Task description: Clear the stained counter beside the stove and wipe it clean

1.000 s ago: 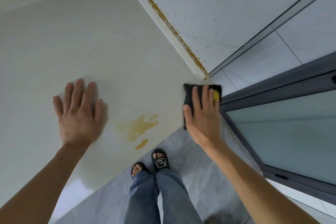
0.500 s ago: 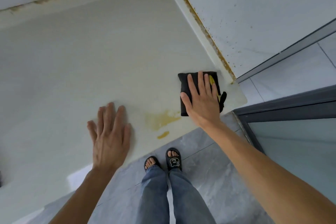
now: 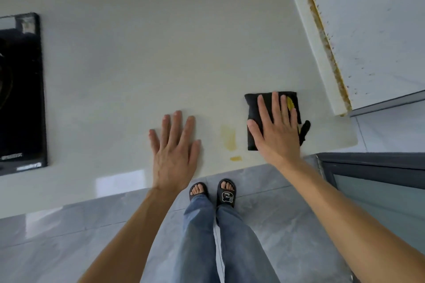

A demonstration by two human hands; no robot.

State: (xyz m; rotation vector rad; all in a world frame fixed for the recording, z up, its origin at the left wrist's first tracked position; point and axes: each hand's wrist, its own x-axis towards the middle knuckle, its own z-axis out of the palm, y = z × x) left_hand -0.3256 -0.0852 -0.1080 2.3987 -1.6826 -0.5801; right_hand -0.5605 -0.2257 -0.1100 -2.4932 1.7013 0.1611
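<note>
The right hand [image 3: 277,132] lies flat with fingers spread on the black cloth [image 3: 254,108], pressing it near the counter [image 3: 161,53] front right corner. The left hand [image 3: 176,149] rests open, empty, by the front edge. The yellow stain [image 3: 228,138] is between them.

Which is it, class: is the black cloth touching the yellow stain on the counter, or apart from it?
Apart. The head view shows a strip of bare counter between the black cloth, pressed under the right hand, and the yellow stain.

Cream counter [image 3: 161,53] bears stove [image 3: 20,94], black cloth [image 3: 255,108], yellow stain [image 3: 228,138].
</note>
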